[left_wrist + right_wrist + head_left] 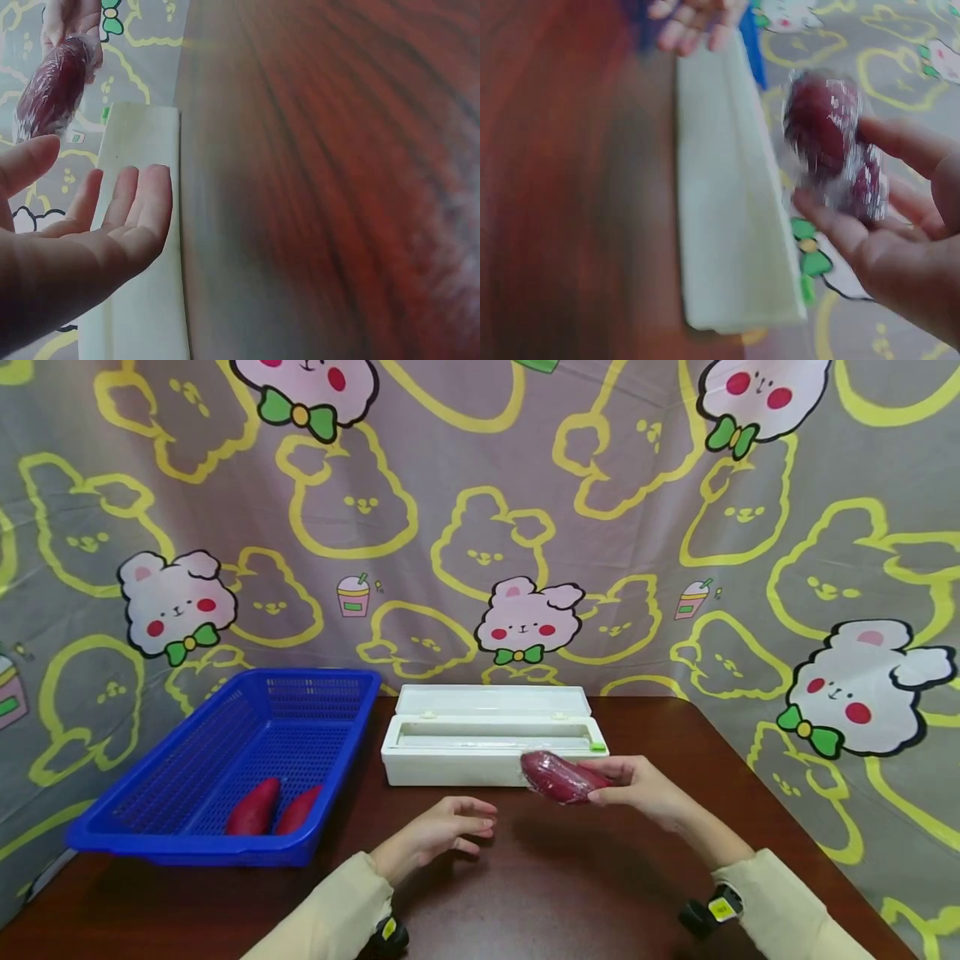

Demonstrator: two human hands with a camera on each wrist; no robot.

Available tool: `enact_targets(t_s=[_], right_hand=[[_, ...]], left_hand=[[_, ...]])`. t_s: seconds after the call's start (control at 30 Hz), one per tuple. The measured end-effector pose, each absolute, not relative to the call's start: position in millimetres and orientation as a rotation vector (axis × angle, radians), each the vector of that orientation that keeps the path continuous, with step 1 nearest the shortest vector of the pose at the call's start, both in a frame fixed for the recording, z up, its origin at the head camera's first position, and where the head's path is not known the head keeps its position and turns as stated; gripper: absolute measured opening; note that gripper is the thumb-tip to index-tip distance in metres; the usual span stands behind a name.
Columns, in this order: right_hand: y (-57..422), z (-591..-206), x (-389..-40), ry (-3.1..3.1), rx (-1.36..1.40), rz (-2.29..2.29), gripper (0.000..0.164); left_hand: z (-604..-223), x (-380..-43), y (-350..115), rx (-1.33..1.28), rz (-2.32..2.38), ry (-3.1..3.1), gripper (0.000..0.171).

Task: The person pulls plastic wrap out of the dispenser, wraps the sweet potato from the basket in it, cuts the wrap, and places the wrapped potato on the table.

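Observation:
My right hand (643, 789) grips a dark red sweet potato (558, 777) wrapped in shiny cling film, held up in front of the white box's right part. In the right wrist view the wrapped sweet potato (825, 127) sits between thumb and fingers, its film crinkled. My left hand (450, 832) hovers over the table with fingers loosely bent and nothing in them. The left wrist view shows that hand (97, 225) in front of the white cling film box (142, 142), apart from the sweet potato.
The white cling film box (442, 770) stands at the table's back with its lid (491, 700) raised and a roll inside. At left is a blue plastic basket (202, 850) with two red sweet potatoes (253, 807) in its near end. A patterned curtain (420, 568) hangs behind the table.

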State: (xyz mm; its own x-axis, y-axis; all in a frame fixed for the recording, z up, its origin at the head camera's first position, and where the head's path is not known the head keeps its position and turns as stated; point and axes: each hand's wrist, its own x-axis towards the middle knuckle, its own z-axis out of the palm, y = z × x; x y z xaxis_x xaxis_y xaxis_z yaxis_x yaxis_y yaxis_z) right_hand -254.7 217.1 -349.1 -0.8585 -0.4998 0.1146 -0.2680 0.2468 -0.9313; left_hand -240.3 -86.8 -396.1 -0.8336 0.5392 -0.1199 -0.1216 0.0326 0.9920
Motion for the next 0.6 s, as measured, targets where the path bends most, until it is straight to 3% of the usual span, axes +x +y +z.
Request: enact_targets(t_s=[0.43, 0.6], right_hand=[[273.6, -342.0, -274.6, 2.405, -0.214, -2.122, 0.041], [284.9, -350.5, -285.2, 2.502, -0.026, -2.019, 0.053]], left_hand=[[-399.2, -240.2, -88.5, 0.457, 1.794, 1.845, 0.031], [-399.0, -239.8, -88.5, 0.466, 1.786, 1.856, 0.029]])
